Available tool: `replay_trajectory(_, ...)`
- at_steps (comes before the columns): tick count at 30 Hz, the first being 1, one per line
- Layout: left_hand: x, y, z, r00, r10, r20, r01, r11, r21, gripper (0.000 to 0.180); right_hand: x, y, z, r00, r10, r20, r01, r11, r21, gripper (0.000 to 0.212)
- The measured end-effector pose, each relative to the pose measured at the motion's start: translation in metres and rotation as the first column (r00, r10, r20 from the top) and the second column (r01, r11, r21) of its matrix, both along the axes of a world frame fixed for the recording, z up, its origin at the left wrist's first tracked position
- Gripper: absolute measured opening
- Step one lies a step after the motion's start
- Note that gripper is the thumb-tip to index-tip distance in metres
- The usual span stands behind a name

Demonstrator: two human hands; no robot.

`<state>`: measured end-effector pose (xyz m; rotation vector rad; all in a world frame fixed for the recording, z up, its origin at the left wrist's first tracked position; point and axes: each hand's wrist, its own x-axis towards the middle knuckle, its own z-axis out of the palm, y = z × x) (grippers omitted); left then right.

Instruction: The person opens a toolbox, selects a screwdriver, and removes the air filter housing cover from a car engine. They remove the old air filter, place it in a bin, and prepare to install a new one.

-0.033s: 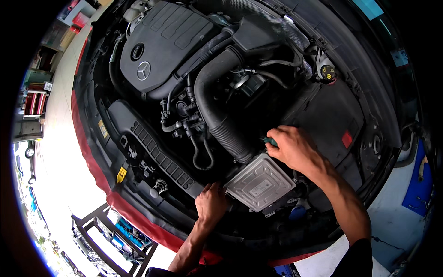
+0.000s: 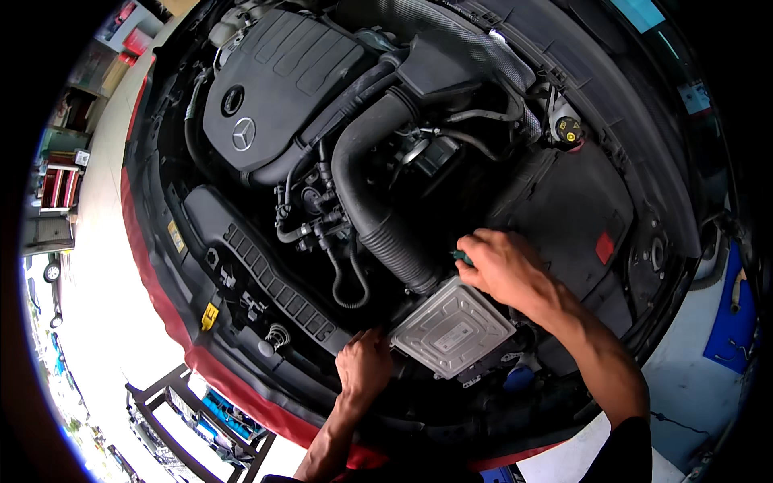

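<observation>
I look down into the open engine bay of a red car. My right hand (image 2: 503, 270) is closed around a small green-handled tool (image 2: 460, 258), whose tip is at the far corner of a silver ribbed metal box (image 2: 452, 328). That corner lies just beside the thick black ribbed intake hose (image 2: 378, 217). My left hand (image 2: 364, 366) rests on the front panel at the box's near-left corner. Its fingers curl down into the gap there and their tips are hidden.
A black engine cover (image 2: 274, 88) fills the upper left. A flat black cover with a red mark (image 2: 576, 209) lies to the right, with a yellow-capped reservoir (image 2: 568, 129) behind it. The red bumper edge (image 2: 161, 298) runs below. A dark rack with blue parts (image 2: 217, 414) stands on the floor.
</observation>
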<state>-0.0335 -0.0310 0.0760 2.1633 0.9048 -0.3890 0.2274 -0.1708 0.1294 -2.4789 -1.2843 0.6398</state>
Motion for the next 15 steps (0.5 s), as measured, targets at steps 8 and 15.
replay_trajectory(8,0.002,0.004,-0.014,0.997,0.002,0.078,-0.004,1.000,0.026,0.025,0.008,0.003,-0.029,0.997,0.057,0.055,-0.065,0.988,0.141,0.019)
replay_trajectory(15,-0.002,0.004,-0.017,0.991,-0.015,0.133,0.009,0.999,0.051,0.021,0.012,0.001,-0.019,0.999,0.048,0.024,-0.051,0.992,0.115,0.018)
